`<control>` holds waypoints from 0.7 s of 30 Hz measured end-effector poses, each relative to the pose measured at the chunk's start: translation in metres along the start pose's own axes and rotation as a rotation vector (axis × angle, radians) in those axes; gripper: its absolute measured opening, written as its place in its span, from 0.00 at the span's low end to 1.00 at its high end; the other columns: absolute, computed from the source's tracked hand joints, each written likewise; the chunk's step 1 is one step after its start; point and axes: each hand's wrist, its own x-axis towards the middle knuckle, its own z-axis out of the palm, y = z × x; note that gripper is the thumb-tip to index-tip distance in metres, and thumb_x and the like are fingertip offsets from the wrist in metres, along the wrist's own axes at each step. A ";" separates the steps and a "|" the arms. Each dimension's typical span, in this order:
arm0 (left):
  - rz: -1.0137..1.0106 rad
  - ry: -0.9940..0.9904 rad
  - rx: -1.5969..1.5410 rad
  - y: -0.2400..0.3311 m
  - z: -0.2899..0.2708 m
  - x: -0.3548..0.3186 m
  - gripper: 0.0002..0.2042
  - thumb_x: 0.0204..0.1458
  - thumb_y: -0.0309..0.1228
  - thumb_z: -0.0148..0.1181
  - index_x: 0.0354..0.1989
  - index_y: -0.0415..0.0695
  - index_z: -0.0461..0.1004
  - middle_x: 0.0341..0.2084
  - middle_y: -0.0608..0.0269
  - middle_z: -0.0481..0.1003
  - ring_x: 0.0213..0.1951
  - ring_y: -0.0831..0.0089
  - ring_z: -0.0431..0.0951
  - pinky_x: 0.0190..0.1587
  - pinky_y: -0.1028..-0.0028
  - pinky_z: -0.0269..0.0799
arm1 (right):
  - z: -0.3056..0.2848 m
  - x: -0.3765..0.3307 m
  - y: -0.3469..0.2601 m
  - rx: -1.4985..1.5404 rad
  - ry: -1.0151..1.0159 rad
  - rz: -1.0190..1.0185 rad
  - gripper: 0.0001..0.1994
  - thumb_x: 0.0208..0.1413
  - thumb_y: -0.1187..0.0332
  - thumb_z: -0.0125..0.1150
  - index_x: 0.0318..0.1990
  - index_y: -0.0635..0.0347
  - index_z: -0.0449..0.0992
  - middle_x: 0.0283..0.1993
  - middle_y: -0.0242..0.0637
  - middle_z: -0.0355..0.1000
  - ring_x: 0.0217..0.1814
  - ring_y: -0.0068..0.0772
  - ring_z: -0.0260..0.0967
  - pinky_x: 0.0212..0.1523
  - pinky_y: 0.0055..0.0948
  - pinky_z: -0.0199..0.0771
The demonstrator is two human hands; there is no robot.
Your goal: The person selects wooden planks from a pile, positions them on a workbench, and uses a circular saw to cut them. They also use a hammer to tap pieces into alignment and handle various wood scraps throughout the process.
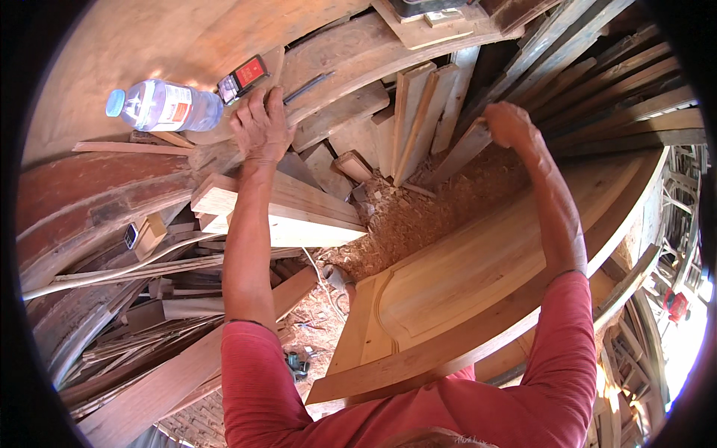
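My left hand (261,125) rests on the edge of the wooden workbench (340,52), its fingers stretched out and slightly apart, with nothing held. Just beyond its fingertips are a small red and black packet (250,73) and a clear plastic bottle (168,104) with a blue cap, lying on its side. Farther right, my right hand (510,125) is closed around the upper end of a short wooden board (464,151), which slants down toward the shavings. The fingers' far side is hidden.
A panelled wooden door (478,254) lies in front of me. Pale beams (284,213) stick out below my left forearm. Several upright offcuts (423,119) lean by the bench, with long planks (627,89) at right. Shavings (418,216) cover the floor; a thin cable (317,272) hangs there.
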 end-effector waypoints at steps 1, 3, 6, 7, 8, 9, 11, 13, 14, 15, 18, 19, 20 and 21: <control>-0.001 0.002 0.000 -0.001 0.000 -0.002 0.48 0.29 0.43 0.84 0.65 0.59 0.65 0.62 0.62 0.59 0.64 0.54 0.56 0.62 0.50 0.53 | -0.014 0.005 0.008 -0.002 0.002 0.016 0.10 0.56 0.75 0.59 0.42 0.59 0.85 0.49 0.49 0.81 0.53 0.54 0.79 0.53 0.49 0.80; 0.002 0.005 -0.002 -0.001 -0.003 0.000 0.48 0.29 0.43 0.84 0.65 0.59 0.65 0.62 0.62 0.59 0.64 0.53 0.56 0.62 0.49 0.53 | -0.022 0.020 0.026 -0.008 0.026 0.051 0.10 0.56 0.74 0.60 0.42 0.59 0.85 0.50 0.49 0.81 0.54 0.54 0.79 0.53 0.49 0.80; 0.000 -0.013 0.000 -0.001 -0.006 0.000 0.48 0.29 0.43 0.83 0.66 0.58 0.64 0.62 0.61 0.59 0.64 0.53 0.56 0.62 0.48 0.53 | -0.019 0.037 0.041 0.011 0.090 0.097 0.11 0.57 0.73 0.60 0.46 0.58 0.83 0.51 0.49 0.80 0.57 0.54 0.78 0.53 0.50 0.79; -0.003 -0.017 0.005 0.000 -0.005 0.000 0.48 0.29 0.43 0.83 0.66 0.58 0.64 0.62 0.61 0.59 0.64 0.53 0.56 0.62 0.48 0.53 | -0.010 0.045 0.044 0.019 0.129 0.122 0.12 0.57 0.73 0.60 0.48 0.55 0.82 0.52 0.49 0.80 0.57 0.55 0.77 0.53 0.50 0.79; 0.000 -0.018 0.008 0.002 -0.005 0.002 0.49 0.29 0.43 0.83 0.66 0.58 0.64 0.62 0.61 0.59 0.64 0.52 0.56 0.62 0.48 0.53 | 0.006 0.054 0.055 0.029 0.169 0.155 0.14 0.57 0.73 0.60 0.50 0.53 0.82 0.52 0.49 0.80 0.57 0.56 0.77 0.54 0.51 0.78; 0.003 -0.018 0.013 0.001 -0.005 0.001 0.49 0.29 0.43 0.84 0.66 0.58 0.64 0.62 0.60 0.59 0.64 0.52 0.57 0.62 0.48 0.53 | 0.017 0.062 0.059 0.041 0.206 0.177 0.16 0.56 0.73 0.60 0.52 0.50 0.81 0.53 0.50 0.79 0.57 0.56 0.76 0.54 0.52 0.77; 0.010 -0.017 0.023 0.001 -0.006 0.001 0.49 0.29 0.44 0.84 0.66 0.58 0.64 0.62 0.60 0.59 0.64 0.52 0.57 0.62 0.48 0.53 | 0.030 0.075 0.067 -0.037 0.249 0.237 0.17 0.58 0.71 0.59 0.56 0.50 0.78 0.57 0.47 0.77 0.59 0.56 0.75 0.56 0.52 0.76; 0.008 -0.020 0.035 0.001 -0.005 0.001 0.49 0.30 0.44 0.84 0.66 0.58 0.63 0.62 0.59 0.59 0.64 0.52 0.57 0.61 0.48 0.53 | 0.043 0.083 0.061 -0.059 0.360 0.279 0.20 0.60 0.68 0.59 0.60 0.49 0.76 0.60 0.45 0.75 0.61 0.56 0.73 0.58 0.53 0.74; 0.004 -0.024 0.040 0.001 -0.005 0.001 0.49 0.30 0.44 0.84 0.67 0.58 0.63 0.62 0.59 0.59 0.64 0.52 0.57 0.61 0.48 0.53 | 0.048 0.084 0.052 -0.040 0.449 0.288 0.21 0.60 0.68 0.60 0.61 0.48 0.75 0.62 0.44 0.74 0.62 0.55 0.72 0.60 0.54 0.72; 0.008 -0.013 0.043 0.001 -0.006 0.000 0.49 0.29 0.44 0.84 0.66 0.58 0.63 0.61 0.60 0.59 0.63 0.53 0.57 0.60 0.49 0.54 | 0.046 0.082 0.039 -0.024 0.539 0.296 0.22 0.60 0.67 0.61 0.63 0.48 0.74 0.64 0.43 0.72 0.63 0.55 0.70 0.62 0.54 0.71; 0.019 0.016 0.043 0.002 -0.009 0.002 0.49 0.27 0.42 0.84 0.64 0.58 0.64 0.60 0.61 0.58 0.62 0.55 0.57 0.57 0.52 0.55 | 0.056 0.100 -0.004 0.112 0.417 0.077 0.31 0.58 0.64 0.66 0.70 0.46 0.66 0.70 0.40 0.67 0.71 0.57 0.62 0.68 0.56 0.64; 0.017 0.020 0.042 0.004 -0.008 0.003 0.49 0.27 0.43 0.84 0.64 0.58 0.64 0.60 0.61 0.58 0.62 0.55 0.57 0.57 0.52 0.55 | 0.061 0.108 -0.013 0.141 0.380 0.020 0.34 0.57 0.64 0.67 0.72 0.46 0.64 0.72 0.40 0.65 0.73 0.57 0.60 0.69 0.56 0.63; 0.012 0.017 0.051 0.003 -0.009 0.003 0.49 0.27 0.43 0.84 0.64 0.58 0.64 0.60 0.61 0.58 0.62 0.55 0.57 0.57 0.53 0.55 | 0.062 0.117 -0.027 0.158 0.395 0.023 0.37 0.56 0.63 0.68 0.73 0.45 0.61 0.74 0.39 0.62 0.74 0.58 0.59 0.70 0.57 0.62; 0.010 0.012 0.048 0.003 -0.009 0.003 0.49 0.27 0.43 0.84 0.64 0.58 0.64 0.60 0.62 0.58 0.62 0.55 0.57 0.57 0.53 0.55 | 0.062 0.124 -0.040 0.174 0.409 0.027 0.39 0.56 0.63 0.69 0.75 0.45 0.58 0.77 0.39 0.59 0.75 0.59 0.57 0.71 0.57 0.61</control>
